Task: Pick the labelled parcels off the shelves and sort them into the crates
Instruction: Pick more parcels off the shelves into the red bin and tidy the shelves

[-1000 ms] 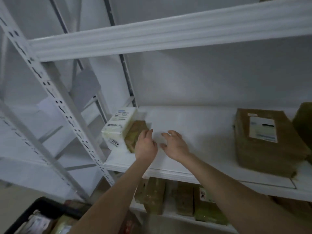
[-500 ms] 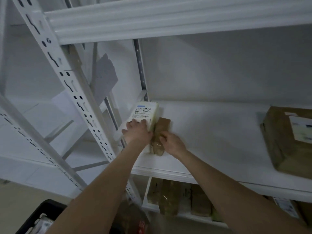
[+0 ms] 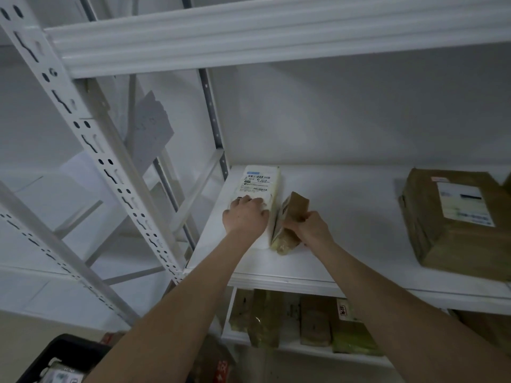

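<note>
Left hand: I see my left hand palm-down on the near end of the white parcel, fingers laid across its printed label; the thumb is hidden from me.
Right hand: my right hand grips the brown parcel, fingers curled round its right side.
White parcel: lies flat at the left end of the shelf, lengthwise front to back, barcode label facing up.
Brown parcel: stands tilted on its long edge just beside the white parcel, on its right, with its near end towards the shelf's front edge.
Shelf: white board, with a perforated upright post at its front left corner.
Large box: a large brown box with a label on top sits at the shelf's right end, well apart from my hands.
Lower shelf: a row of wrapped parcels stands on edge below.
Crate: a black crate shows at the bottom left, below the shelves, with packets inside.
</note>
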Available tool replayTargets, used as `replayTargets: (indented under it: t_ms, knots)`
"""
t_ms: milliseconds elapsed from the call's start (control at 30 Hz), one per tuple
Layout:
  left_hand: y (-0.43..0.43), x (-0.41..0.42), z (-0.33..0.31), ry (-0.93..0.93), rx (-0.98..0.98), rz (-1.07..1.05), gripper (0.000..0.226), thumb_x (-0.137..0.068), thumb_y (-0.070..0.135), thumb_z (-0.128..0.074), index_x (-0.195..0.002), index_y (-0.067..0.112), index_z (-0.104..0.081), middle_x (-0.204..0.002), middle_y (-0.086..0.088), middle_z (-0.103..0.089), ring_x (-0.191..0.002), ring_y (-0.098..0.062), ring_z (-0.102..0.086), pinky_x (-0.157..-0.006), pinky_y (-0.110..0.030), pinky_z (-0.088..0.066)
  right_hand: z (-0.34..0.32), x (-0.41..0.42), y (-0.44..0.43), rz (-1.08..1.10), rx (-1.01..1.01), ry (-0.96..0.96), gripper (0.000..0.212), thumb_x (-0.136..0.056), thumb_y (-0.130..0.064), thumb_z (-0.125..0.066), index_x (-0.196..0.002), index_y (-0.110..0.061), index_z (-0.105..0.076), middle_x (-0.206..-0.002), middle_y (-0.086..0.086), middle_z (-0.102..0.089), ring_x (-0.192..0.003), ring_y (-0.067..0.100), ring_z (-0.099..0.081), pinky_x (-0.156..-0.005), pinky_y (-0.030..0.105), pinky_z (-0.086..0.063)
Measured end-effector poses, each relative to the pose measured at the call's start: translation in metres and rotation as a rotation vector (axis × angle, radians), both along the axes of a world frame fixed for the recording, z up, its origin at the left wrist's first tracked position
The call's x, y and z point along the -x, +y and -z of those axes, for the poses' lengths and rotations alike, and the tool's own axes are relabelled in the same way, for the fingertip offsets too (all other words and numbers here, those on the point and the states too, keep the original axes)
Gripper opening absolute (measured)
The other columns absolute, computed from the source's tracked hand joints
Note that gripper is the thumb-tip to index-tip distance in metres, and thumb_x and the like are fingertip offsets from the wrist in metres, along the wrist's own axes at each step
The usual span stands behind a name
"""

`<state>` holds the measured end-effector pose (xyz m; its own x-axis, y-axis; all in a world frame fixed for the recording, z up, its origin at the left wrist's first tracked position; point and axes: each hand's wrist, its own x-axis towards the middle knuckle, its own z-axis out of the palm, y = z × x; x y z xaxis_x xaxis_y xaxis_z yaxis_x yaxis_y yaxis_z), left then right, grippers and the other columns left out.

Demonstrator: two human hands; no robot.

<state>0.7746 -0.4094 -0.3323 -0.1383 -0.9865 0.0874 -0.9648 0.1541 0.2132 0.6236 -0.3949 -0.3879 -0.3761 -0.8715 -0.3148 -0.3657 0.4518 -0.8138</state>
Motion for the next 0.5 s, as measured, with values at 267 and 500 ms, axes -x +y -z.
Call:
replayTargets:
  t_ms: [267, 500]
  knots:
    - [0.031, 0.024, 0.002, 0.393, 0.234, 0.172, 0.045, -0.094, 0.013, -0.047, -0.139, 0.010, -0.046, -0.143, -0.007, -0.045, -0.133, -0.023, -0.041, -0.101, -0.037, -0.042, -0.004, 0.037, 0.025, 0.216, 0.109, -0.582, 0.061, -0.084, -0.009, -0.069, -0.138, -0.010, -0.040, -0.120, 0.014, -0.063, -0.100, 0.029, -0.065, -0.081, 0.042, -0.056]
    - [0.046, 0.075, 0.003, 0.770, -0.145, 0.019, 0.070, -0.091, 0.028, -0.061, -0.148, 0.004, -0.028, -0.146, -0.014, -0.043, -0.133, -0.027, -0.043, -0.107, -0.036, -0.036, -0.027, 0.084, 0.074, 0.184, 0.193, -0.825, 0.063, -0.087, 0.005, -0.058, -0.141, -0.018, -0.036, -0.111, 0.018, -0.066, -0.100, 0.034, -0.064, -0.083, 0.046, -0.054]
